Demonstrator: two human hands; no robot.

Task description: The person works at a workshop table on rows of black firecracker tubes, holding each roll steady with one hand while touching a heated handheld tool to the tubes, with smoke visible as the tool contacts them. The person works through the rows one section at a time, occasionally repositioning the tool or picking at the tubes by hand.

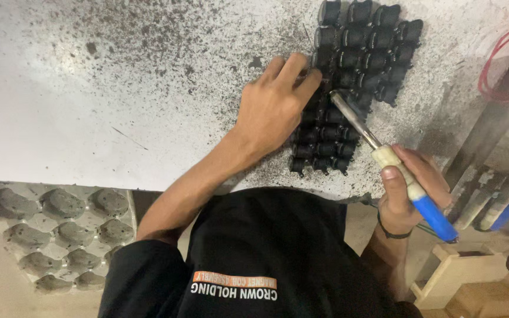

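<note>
Pressing dark cylinders while holding a tool over them

Resting on the white speckled surface (89, 106), the left hand (275, 106) is lying palm down with fingers curled, fingertips (307, 76) touching the left edge of a block of small black cylindrical parts (354, 70) packed side by side in rows. Hand is not gripping anything, just pressing against the parts. The block is sitting toward the far right of the surface, running from the far edge down toward the near edge, just in front of the person's chest.

The right hand (410, 188) is closing tightly around the handle of a tool (396, 165), cream grip near the thumb and blue end (434, 218) sticking out past the palm toward the person. Its metal shaft (354, 121) is angling up and left, tip lying over the parts just beside the left fingers; cannot tell if the tip is touching them. A dark band (393, 232) is sitting on the right wrist.

Black grit is scattering over the surface around the block. A moulded grey tray (60, 229) with rounded dark lumps is sitting below the near left edge. Red cable (496, 65) is looping at the far right, and a wooden box (460, 271) is standing low right. Person is wearing a black shirt (266, 247)
</note>
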